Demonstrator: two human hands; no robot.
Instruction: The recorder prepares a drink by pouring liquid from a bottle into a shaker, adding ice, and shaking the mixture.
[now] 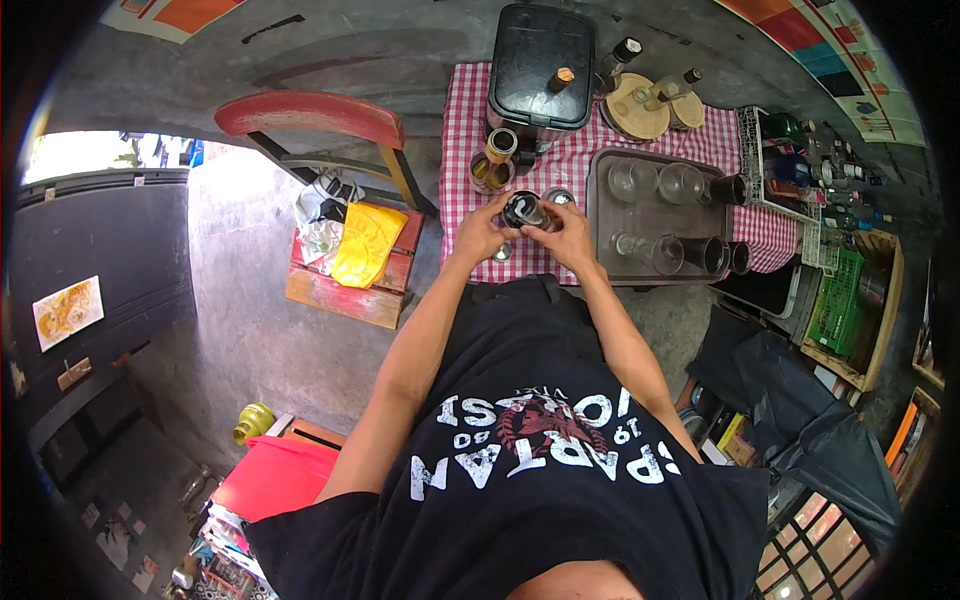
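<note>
Over the front part of the checked tablecloth, my left hand curls around the side of a dark, round-mouthed cup. From the other side, my right hand grips a small clear glass, tilted against that cup. Just behind my right fingers stands a shiny metal-topped container. A small round metal piece lies beneath my left fingertips. Behind the left hand is a glass carafe with a wooden collar. What the cup holds cannot be told.
A brown tray with several glasses stands at right. Behind are a black lidded bin, round wooden boards and bottles. A wire rack edges the table. A red wooden chair holding a yellow bag is at left.
</note>
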